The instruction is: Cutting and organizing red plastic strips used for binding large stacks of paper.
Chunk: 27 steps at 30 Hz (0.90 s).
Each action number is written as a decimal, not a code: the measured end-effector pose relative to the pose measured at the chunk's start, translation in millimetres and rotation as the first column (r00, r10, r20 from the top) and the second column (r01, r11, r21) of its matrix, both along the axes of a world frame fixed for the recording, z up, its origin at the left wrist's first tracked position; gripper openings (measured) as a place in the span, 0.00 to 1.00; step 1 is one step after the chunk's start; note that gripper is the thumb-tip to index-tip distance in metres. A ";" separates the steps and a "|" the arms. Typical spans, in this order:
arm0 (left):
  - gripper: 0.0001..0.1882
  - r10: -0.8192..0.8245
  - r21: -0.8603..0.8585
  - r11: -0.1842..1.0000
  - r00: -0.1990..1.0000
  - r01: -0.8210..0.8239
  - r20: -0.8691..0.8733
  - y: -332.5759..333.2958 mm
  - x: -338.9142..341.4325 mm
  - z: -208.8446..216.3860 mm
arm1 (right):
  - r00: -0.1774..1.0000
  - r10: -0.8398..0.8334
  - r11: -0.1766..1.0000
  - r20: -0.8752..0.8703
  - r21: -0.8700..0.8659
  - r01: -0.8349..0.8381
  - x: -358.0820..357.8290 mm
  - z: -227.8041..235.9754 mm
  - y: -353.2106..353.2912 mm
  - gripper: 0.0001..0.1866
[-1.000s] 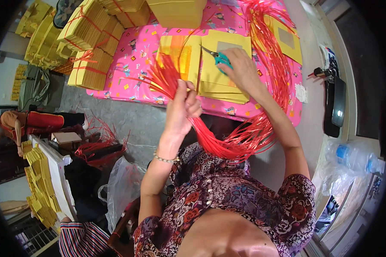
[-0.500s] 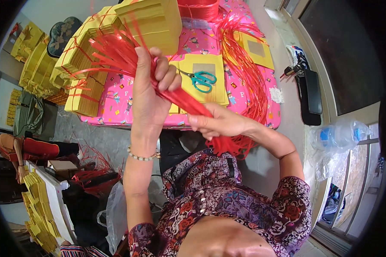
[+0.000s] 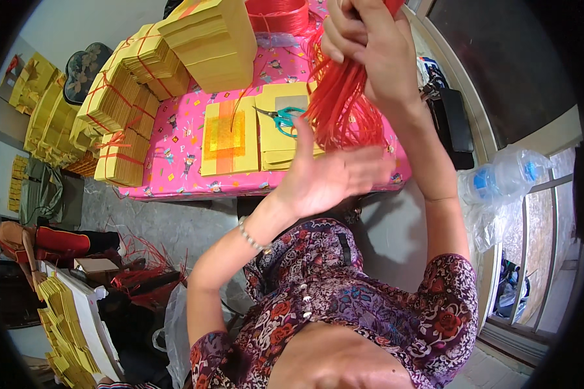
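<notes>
Raised at the top right, my right hand (image 3: 379, 52) is closed around a bundle of red plastic strips (image 3: 337, 100), whose loose ends hang over the table. My left hand (image 3: 324, 172), wearing a beaded bracelet at the wrist, is open with its fingers stretched out, just below the hanging ends; it grips nothing. Behind it lie teal-handled scissors (image 3: 285, 121) on a pile of yellow paper (image 3: 272, 160). To their left is another yellow pile (image 3: 230, 136) with a gold and orange patch on top.
Yellow paper bundles tied with red strips (image 3: 120, 107) line the table's left side, beside a tall yellow stack (image 3: 217, 55). A red round container (image 3: 279, 18) stands at the back. Another person (image 3: 58, 236) is at far left. Clear plastic bottles (image 3: 506, 178) are at right.
My left hand has let go of the strips and moved down and right, opening. My right hand has swung up and right with the bundle, uncovering the yellow pile with the gold patch.
</notes>
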<state>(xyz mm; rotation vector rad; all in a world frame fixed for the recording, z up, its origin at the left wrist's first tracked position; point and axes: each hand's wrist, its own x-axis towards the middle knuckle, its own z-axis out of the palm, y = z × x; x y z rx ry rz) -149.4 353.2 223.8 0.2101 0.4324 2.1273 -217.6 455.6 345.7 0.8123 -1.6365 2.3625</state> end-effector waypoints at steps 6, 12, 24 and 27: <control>0.26 0.116 0.313 0.916 0.910 -0.253 0.398 -1.3 -95.7 -7.1 | 0.994 0.037 0.992 -0.106 -0.117 -0.050 64.3 -20.3 34.6 0.16; 0.04 0.295 -0.178 0.943 0.953 -0.280 0.066 -18.1 -144.5 3.4 | 0.972 -0.075 0.956 0.221 -0.260 0.133 132.0 -94.4 57.1 0.17; 0.05 0.122 -0.602 0.737 0.937 -0.306 -0.327 -28.2 -100.2 -24.8 | 0.488 0.081 0.868 0.869 0.179 -0.463 155.1 -226.5 61.1 0.26; 0.05 0.098 -0.591 0.750 0.934 -0.296 -0.344 -38.7 -81.1 -28.8 | 0.607 0.311 0.568 0.731 0.369 -0.736 146.7 -215.7 74.6 0.26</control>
